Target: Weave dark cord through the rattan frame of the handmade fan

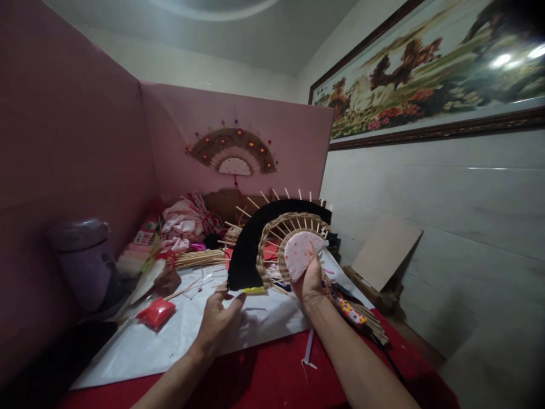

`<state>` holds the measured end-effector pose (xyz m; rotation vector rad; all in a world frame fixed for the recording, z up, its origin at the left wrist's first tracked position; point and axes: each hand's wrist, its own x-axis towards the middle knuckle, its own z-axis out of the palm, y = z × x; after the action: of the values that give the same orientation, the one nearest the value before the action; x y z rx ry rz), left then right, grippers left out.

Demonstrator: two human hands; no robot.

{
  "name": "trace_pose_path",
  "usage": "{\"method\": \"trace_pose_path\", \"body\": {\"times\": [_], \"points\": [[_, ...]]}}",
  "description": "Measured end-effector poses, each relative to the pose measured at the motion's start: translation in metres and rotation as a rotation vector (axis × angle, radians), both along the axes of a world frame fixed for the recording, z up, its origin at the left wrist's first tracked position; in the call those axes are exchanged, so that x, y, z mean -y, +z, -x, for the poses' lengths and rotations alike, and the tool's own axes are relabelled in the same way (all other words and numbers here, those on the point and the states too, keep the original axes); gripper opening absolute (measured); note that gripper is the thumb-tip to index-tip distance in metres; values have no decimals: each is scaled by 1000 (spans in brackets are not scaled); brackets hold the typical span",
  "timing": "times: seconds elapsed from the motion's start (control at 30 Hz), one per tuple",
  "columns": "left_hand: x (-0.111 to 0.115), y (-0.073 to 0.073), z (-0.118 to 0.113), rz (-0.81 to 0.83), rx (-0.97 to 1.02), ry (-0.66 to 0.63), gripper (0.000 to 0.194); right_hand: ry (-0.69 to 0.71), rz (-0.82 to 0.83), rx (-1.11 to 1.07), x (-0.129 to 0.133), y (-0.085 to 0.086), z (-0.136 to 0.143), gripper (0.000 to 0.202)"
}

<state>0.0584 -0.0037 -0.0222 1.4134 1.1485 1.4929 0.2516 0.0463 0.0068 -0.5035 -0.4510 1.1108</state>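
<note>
A half-round fan is held up in front of me, made of a wide black fabric band (251, 244), a braided straw ring (263, 250) and thin wooden sticks that poke out past the rim. At its centre is a pink spotted half-disc (298, 255). My right hand (313, 278) grips this half-disc, thumb on the front face and the other fingers hidden behind. My left hand (219, 315) is at the fan's lower left corner, its fingertips at the black edge and partly hidden. Close to the left thumb is a small yellow piece (254, 291).
A finished fan (234, 150) hangs on the pink board (183, 125). White sheeting (191, 341) lies over a red cloth (255, 378). Around it are a red packet (156, 313), a bundle of sticks (200, 259), pink cloth (185, 218), a lilac container (85, 261) and a striped folded piece (370, 324).
</note>
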Motion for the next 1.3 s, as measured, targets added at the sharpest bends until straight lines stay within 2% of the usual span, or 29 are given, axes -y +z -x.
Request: {"method": "trace_pose_path", "body": {"times": [0.1,0.23,0.33,0.4,0.6,0.83,1.13,1.3], "points": [[2,9,6,63,109,-91,19,-83,6,-24,-1,4,-3,44],[4,16,5,192,436,-212,21,-97,-4,-14,-3,2,-6,46],[2,18,4,317,573,-202,25,-111,-19,6,-4,-2,-5,46],[0,17,4,352,593,-181,27,-119,-14,12,-4,-3,-3,46],[-1,16,4,321,574,-194,29,-130,-42,95,-2,-5,0,48],[2,19,6,317,661,-186,29,-125,-39,68,-1,-5,3,44],[1,17,9,368,647,-173,29,-145,-18,95,1,-7,5,42],[1,13,7,378,629,-212,27,-139,-19,77,1,-7,6,43]]}}
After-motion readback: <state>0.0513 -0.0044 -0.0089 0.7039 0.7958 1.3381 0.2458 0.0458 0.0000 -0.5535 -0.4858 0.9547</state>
